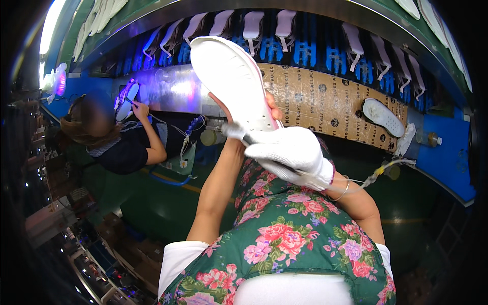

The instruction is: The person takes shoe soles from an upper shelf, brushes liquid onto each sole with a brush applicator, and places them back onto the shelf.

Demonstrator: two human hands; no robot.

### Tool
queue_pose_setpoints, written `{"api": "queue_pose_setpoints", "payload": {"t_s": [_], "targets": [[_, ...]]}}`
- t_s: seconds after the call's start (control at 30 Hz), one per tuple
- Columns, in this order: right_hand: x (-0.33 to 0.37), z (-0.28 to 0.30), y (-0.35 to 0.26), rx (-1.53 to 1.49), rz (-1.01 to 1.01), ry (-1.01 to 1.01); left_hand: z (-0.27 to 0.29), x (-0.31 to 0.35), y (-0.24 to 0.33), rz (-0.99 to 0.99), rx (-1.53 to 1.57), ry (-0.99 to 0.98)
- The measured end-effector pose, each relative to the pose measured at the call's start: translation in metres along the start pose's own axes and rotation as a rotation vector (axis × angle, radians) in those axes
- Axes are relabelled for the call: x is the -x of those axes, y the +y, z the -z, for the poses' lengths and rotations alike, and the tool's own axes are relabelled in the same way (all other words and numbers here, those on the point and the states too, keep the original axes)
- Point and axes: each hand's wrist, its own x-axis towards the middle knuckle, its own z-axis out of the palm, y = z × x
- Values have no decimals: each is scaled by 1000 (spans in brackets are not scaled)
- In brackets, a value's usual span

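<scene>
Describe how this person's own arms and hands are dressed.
Both arms come out of short white sleeves and are bare along the forearms. The left hand shows no glove on its visible fingers. The right hand wears a white glove, its cuff edged in dark red, and a thin, light-coloured bangle circles the arm just beyond it.

A tube lamp is shining at upper left, violet glare is lying on the tabletop, the white sole is looking overexposed, and fisheye edges are bending and darkening.
</scene>
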Motion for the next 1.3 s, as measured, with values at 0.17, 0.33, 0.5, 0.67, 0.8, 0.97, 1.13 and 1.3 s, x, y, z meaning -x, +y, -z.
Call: {"api": "queue_pose_setpoints", "payload": {"t_s": [0.17, 0.33, 0.5, 0.67, 0.8, 0.97, 1.13, 1.3], "targets": [[-8, 8, 7, 135, 31, 33, -4, -10, 18, -59, -297, -213], [11, -10, -6, -98, -132, -135, 1, -9, 21, -232, -271, -68], [5, -7, 9, 149, 47, 17, -3, -10, 29, -115, -263, -48], [13, -11, -1, -230, 62, -21, -9, -9, 29, -127, -202, -25], [13, -6, -1, 79, 12, 81, -8, -8, 29, 5, -210, -5], [23, -14, -1, 251, 122, -62, -3, -12, 35, 135, -278, 35], [19, -1, -10, -218, -81, -140, -12, -12, 40, 204, -292, -3], [20, -6, -4, 233, 10, -161, -17, -16, 35, 364, -231, 21]]}}
